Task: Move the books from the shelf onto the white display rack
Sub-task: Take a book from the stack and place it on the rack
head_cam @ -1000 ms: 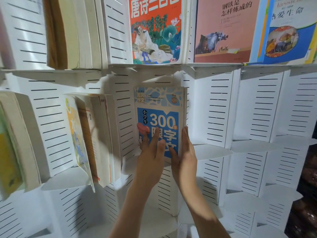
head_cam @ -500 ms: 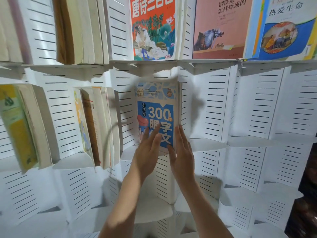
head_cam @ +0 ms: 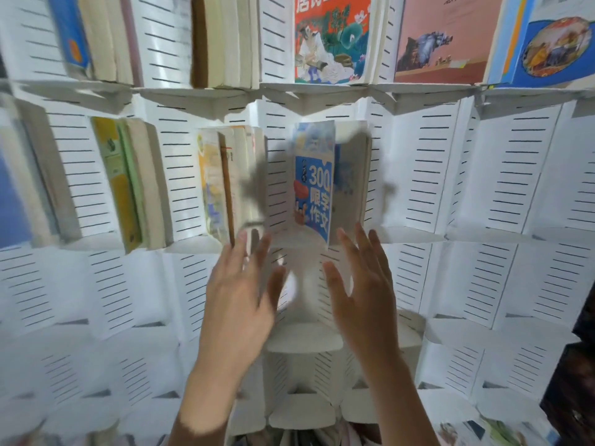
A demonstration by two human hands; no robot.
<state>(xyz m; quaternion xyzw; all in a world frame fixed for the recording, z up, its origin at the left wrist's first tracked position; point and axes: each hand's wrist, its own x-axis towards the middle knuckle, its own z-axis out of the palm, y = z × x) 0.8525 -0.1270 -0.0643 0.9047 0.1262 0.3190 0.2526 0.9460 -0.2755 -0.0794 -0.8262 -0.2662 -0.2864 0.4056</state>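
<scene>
Blue "300" book (head_cam: 314, 185) stood in a middle pocket of the white display rack (head_cam: 502, 175).

Both hands hovered just below it, the left hand (head_cam: 240, 297) and right hand (head_cam: 362, 294) spread-fingered and holding nothing. The placing step looked finished; the next move likely called for fetching another book. Pockets toward the rack's right edge stood open, while books (head_cam: 222, 185) filled those toward its left.

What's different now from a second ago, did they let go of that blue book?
Yes. Both hands have come off the blue "300" book and drawn back below it: left hand and right hand, fingers spread, holding nothing. The book now stands turned at an angle in its white rack pocket. The neighbouring books stayed put.
</scene>
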